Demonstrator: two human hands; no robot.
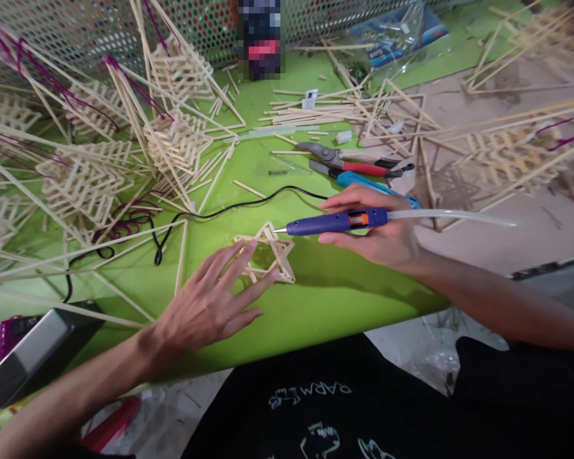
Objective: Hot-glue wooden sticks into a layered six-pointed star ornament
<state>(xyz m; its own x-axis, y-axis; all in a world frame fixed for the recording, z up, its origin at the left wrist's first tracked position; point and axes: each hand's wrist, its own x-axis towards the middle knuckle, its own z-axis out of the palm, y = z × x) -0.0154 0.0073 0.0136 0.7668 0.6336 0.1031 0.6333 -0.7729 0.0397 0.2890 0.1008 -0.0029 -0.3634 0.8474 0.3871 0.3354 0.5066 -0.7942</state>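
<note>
A small star-shaped frame of thin wooden sticks (273,254) lies flat on the green table (316,299). My left hand (210,299) rests open on the table with its fingers stretched out, the fingertips pressing on the frame's left side. My right hand (373,229) is closed round a purple glue gun (335,222), held level, with its metal tip just above the frame's top right edge. A clear glue stick (454,218) pokes out of the gun's back end to the right.
Several stacked stick structures with purple cords (172,137) fill the left and far side. Loose sticks (306,115), red-handled cutters (354,162) and a blue tool (363,182) lie behind my right hand. A black cable (196,217) runs left. A grey box (33,350) sits at the near left edge.
</note>
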